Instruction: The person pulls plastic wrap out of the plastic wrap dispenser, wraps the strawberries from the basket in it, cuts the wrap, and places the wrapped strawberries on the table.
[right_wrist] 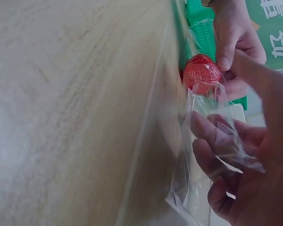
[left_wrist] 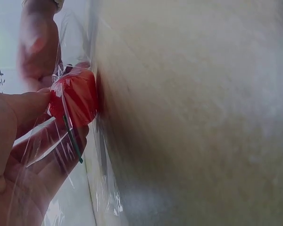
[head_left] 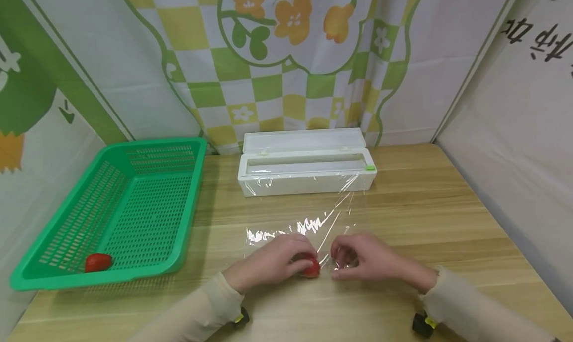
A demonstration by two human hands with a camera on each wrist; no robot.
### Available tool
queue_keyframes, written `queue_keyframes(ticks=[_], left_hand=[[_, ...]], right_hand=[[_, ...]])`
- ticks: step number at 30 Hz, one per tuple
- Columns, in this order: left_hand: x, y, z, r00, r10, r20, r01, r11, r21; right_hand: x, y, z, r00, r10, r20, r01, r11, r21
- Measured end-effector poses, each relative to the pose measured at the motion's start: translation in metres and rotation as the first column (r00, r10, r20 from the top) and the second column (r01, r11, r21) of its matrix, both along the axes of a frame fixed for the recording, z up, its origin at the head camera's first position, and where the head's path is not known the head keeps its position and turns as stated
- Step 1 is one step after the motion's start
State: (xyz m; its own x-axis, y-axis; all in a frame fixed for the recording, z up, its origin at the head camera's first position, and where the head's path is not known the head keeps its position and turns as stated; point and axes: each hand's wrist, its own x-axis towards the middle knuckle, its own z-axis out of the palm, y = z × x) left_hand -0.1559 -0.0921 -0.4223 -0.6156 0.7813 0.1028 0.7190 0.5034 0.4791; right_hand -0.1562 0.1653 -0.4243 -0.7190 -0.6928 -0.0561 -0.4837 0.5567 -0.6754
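Note:
A red strawberry (head_left: 311,266) lies under clear plastic wrap (head_left: 286,227) near the table's front. My left hand (head_left: 277,262) grips it between thumb and fingers, with wrap over it. A thin dark green stem (left_wrist: 72,139) shows through the film in the left wrist view. Just right of the strawberry, my right hand (head_left: 364,257) has its fingers curled around the wrap's loose edge. In the right wrist view crumpled film (right_wrist: 226,141) runs between those fingers. From the white dispenser box (head_left: 309,184), lid raised, the wrap stretches forward to both hands.
On the left stands a green plastic basket (head_left: 190,207) with another red strawberry (head_left: 98,263) in its near corner. A small green slider (head_left: 370,168) sits at the box's right end. Patterned curtains (head_left: 286,98) border the wooden table (head_left: 425,207) at the back and sides.

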Motion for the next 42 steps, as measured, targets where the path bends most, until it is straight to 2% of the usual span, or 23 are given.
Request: queue_keyframes(ticks=[4, 10, 14, 16, 22, 31, 34, 37, 39, 42], left_hand=[[-0.001, -0.001, 0.0, 1.0, -0.005, 0.009, 0.005, 1.0, 0.029], [-0.002, -0.002, 0.002, 0.999, -0.006, 0.052, 0.005, 1.0, 0.026], [-0.002, -0.002, 0.002, 0.999, -0.011, 0.039, 0.01, 1.0, 0.026], [-0.003, -0.002, 0.002, 0.999, -0.016, 0.034, 0.015, 0.999, 0.034], [-0.002, -0.002, 0.004, 0.999, -0.011, 0.049, 0.01, 1.0, 0.023], [-0.001, -0.004, 0.003, 0.997, -0.013, 0.08, 0.01, 0.999, 0.031], [-0.001, -0.004, 0.003, 0.997, -0.014, 0.077, 0.011, 0.999, 0.033], [-0.001, -0.003, 0.003, 0.997, -0.01, 0.082, 0.007, 0.999, 0.033], [-0.001, -0.003, 0.002, 0.997, -0.009, 0.083, 0.006, 0.999, 0.034], [0.0, -0.003, 0.002, 0.997, -0.011, 0.077, 0.008, 0.999, 0.038]], right_hand=[[0.0, 0.004, 0.002, 0.997, 0.08, -0.01, -0.079, 0.997, 0.024], [-0.007, 0.014, -0.003, 0.988, 0.141, -0.065, -0.146, 0.985, -0.095], [-0.011, 0.025, -0.002, 0.986, 0.165, -0.005, -0.164, 0.972, -0.17], [-0.012, 0.032, -0.001, 0.984, 0.169, 0.05, -0.157, 0.97, -0.184], [-0.017, 0.053, 0.001, 0.972, 0.152, 0.182, -0.121, 0.978, -0.167], [-0.025, 0.075, 0.001, 0.958, 0.197, 0.207, -0.167, 0.973, -0.157], [-0.028, 0.084, 0.001, 0.957, 0.177, 0.23, -0.146, 0.978, -0.147], [-0.03, 0.091, 0.005, 0.965, 0.111, 0.237, -0.084, 0.989, -0.12], [-0.03, 0.093, 0.009, 0.974, 0.061, 0.219, -0.04, 0.995, -0.095], [-0.03, 0.085, 0.018, 0.989, -0.01, 0.148, 0.02, 0.998, -0.064]])
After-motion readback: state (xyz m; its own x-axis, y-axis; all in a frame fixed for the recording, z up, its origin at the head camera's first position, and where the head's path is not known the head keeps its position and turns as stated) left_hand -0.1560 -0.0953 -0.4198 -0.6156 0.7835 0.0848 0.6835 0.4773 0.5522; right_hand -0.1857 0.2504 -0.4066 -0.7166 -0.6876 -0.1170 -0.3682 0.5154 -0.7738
